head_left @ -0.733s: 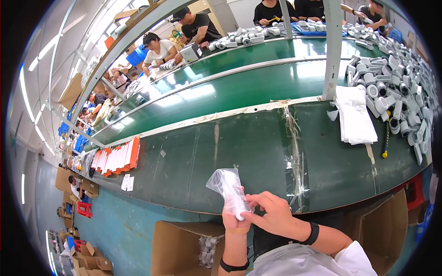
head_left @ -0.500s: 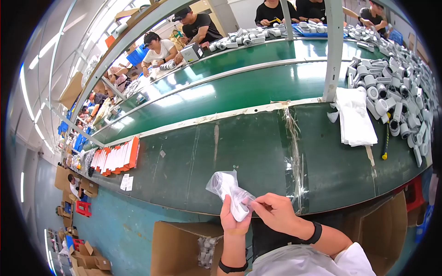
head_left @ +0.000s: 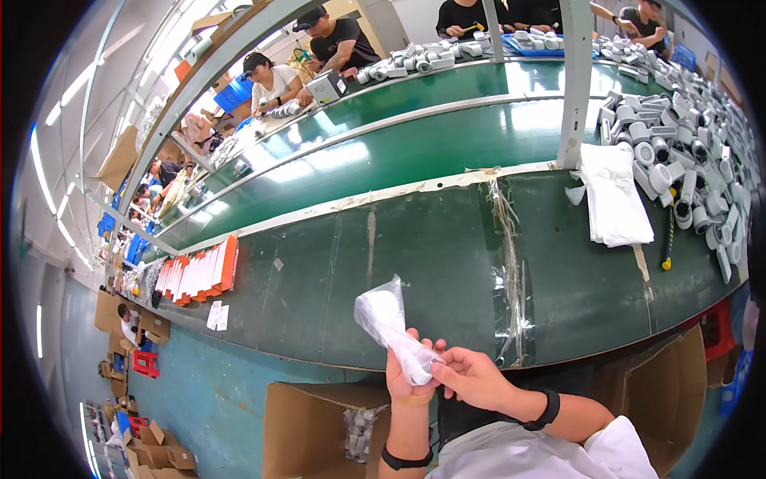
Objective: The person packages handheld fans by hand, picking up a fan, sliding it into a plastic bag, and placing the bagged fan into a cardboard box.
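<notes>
A whitish part in a clear plastic bag [head_left: 387,315] slants over the front edge of the dark green workbench [head_left: 431,247]. My left hand [head_left: 407,382] is wrapped round its lower half from below. The fingers of my right hand [head_left: 479,382] pinch the bag near its lower end, close to my left fingertips. The bag clings round the part, whose exact shape the film blurs. To the right on the bench lies a stack of white plastic bags [head_left: 613,199]. Behind it a large heap of grey-white camera-like housings [head_left: 678,144] spreads along the right side.
A yellow and black hand tool [head_left: 670,239] lies beside the bags. Orange and white boxes [head_left: 199,271] stand in a row at left, near paper slips [head_left: 217,315]. A metal post [head_left: 573,96] rises from the bench. Open cartons [head_left: 311,423] stand below; co-workers sit across.
The bagged part now stands longer out of my left hand, its upper end wrapped in film. My right hand has moved slightly down and closer to its lower end.
</notes>
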Available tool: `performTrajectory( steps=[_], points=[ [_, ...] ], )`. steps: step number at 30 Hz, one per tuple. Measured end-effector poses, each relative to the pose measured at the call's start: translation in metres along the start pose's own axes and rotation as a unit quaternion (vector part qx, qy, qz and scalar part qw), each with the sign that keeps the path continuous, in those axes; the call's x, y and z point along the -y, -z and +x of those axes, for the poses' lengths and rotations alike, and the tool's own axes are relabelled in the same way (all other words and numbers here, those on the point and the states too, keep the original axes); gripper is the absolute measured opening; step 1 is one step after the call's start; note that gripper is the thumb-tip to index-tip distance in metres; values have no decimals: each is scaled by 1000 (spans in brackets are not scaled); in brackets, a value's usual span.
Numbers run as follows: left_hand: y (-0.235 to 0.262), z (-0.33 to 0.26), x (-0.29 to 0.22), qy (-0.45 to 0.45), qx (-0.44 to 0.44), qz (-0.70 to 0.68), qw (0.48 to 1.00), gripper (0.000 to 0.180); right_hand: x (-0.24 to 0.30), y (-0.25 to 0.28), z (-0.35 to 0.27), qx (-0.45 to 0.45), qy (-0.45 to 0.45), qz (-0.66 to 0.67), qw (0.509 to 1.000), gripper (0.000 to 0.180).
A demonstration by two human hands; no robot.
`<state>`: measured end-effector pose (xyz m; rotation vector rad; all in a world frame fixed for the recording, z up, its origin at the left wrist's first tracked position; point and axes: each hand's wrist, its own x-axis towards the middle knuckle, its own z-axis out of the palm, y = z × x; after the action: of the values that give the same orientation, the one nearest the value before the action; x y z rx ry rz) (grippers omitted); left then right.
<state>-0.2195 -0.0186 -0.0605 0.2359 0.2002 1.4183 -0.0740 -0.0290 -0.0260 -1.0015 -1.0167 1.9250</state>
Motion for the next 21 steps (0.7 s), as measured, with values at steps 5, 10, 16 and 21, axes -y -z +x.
performTrajectory(
  steps=[5, 10, 16, 21],
  points=[
    [17, 2, -2, -52, 58, 44, 996, 34, 3, 1, -6, 70, -75, 44, 994, 34],
    [5, 6, -3, -115, 165, 167, 965, 52, 1, 6, -6, 98, -87, 92, 987, 33],
    [0, 2, 2, -160, 151, 273, 937, 70, -15, 5, -10, 89, 67, 69, 991, 37],
    [-10, -1, 8, -184, 57, 275, 942, 59, 8, 6, -13, -17, 244, -264, 933, 46]
  ],
)
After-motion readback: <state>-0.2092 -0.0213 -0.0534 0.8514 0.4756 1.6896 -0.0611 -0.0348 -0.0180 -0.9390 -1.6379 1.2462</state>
